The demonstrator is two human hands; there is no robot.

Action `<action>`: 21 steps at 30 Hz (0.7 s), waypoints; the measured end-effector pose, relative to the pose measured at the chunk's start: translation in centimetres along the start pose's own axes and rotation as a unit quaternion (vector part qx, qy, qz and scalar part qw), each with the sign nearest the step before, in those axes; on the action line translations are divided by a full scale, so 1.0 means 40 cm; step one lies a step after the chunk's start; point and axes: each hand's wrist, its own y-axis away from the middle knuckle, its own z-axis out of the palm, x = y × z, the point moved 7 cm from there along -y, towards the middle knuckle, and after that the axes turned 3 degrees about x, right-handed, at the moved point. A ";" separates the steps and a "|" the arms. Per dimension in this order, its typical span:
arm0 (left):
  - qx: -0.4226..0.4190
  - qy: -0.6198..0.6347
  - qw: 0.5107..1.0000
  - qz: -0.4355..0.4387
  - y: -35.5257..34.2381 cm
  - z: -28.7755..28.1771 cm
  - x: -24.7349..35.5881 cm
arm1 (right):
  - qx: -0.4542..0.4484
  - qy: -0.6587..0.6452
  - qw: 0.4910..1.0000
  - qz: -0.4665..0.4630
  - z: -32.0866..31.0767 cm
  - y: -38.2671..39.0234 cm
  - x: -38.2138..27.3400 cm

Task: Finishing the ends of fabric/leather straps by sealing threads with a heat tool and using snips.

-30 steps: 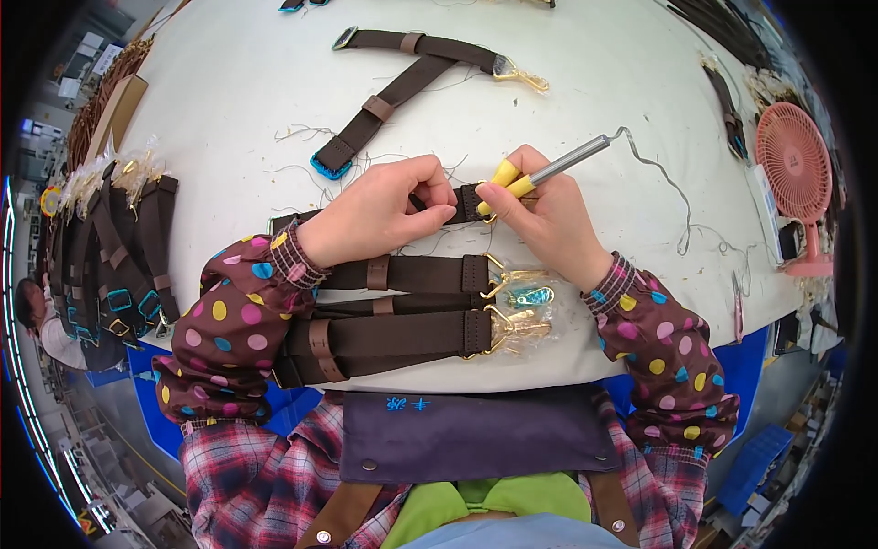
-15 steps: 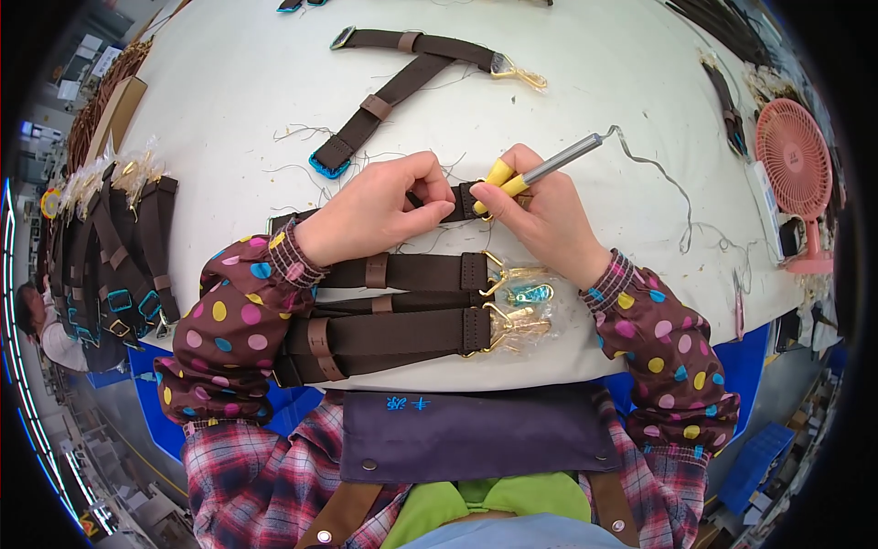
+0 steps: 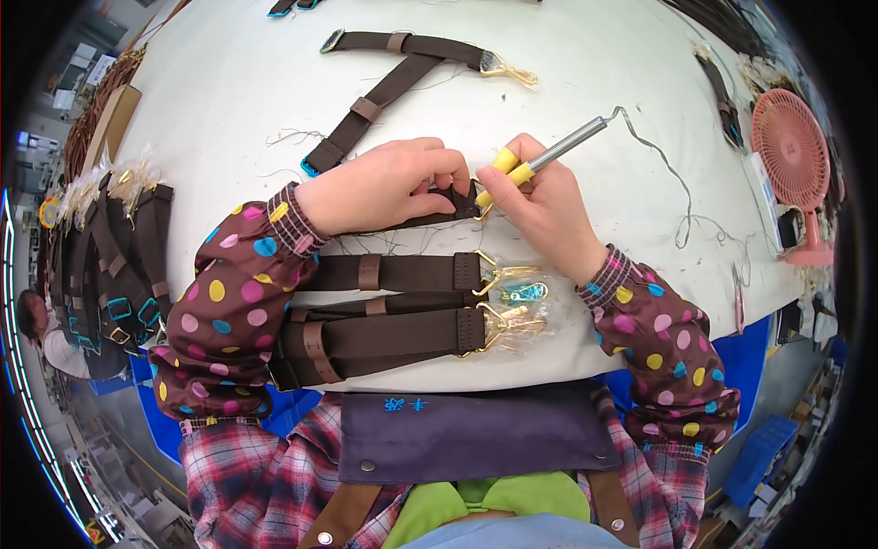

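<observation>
My left hand (image 3: 375, 188) is closed over a dark brown webbing strap (image 3: 465, 201), fingers curled at its stitched end. Much of this strap is hidden under the hand. In my right hand (image 3: 546, 210) is a corded pen-shaped tool (image 3: 567, 144) with a yellow grip and a grey metal barrel. The fingers of that hand are beside the gold ring on the strap's end; the tool's tip cannot be made out. Nearer to me lie several brown straps (image 3: 402, 331) with leather loops, their gold clasps (image 3: 521, 297) wrapped in clear plastic.
Another brown strap (image 3: 393, 91) lies beyond my hands among loose threads. Several straps (image 3: 114, 247) hang over the table's left edge. A pink fan (image 3: 791, 151) stands at the right, beyond the tool's cord (image 3: 681, 192). Small pink-handled snips (image 3: 738, 306) lie near the right edge.
My left hand has turned flatter over the strap, its fingers curling down near the stitched end. The tool's cord end has tilted slightly upward. The view has shifted a little.
</observation>
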 end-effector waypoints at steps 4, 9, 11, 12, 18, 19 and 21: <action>-0.039 0.005 0.999 -0.011 -0.017 0.006 -0.014 | -0.010 0.008 1.000 0.008 0.001 0.003 0.006; -0.019 0.044 0.999 -0.012 -0.020 0.011 -0.024 | -0.018 0.044 0.999 0.005 0.000 0.002 0.003; -0.017 0.039 0.999 -0.021 -0.022 0.010 -0.017 | -0.018 0.046 0.999 0.005 0.002 0.002 0.003; -0.015 0.033 0.999 -0.029 -0.024 0.010 -0.017 | -0.015 0.045 0.999 0.005 0.001 0.002 0.003; -0.011 0.042 0.998 -0.036 -0.019 0.009 -0.017 | -0.020 0.058 0.998 0.000 0.003 0.001 -0.001; -0.012 0.042 0.998 -0.036 -0.020 0.010 -0.017 | -0.021 0.065 0.998 -0.001 0.003 0.001 -0.001; -0.013 0.045 0.998 -0.043 -0.023 0.013 -0.021 | -0.021 0.071 0.997 0.000 0.000 0.001 0.001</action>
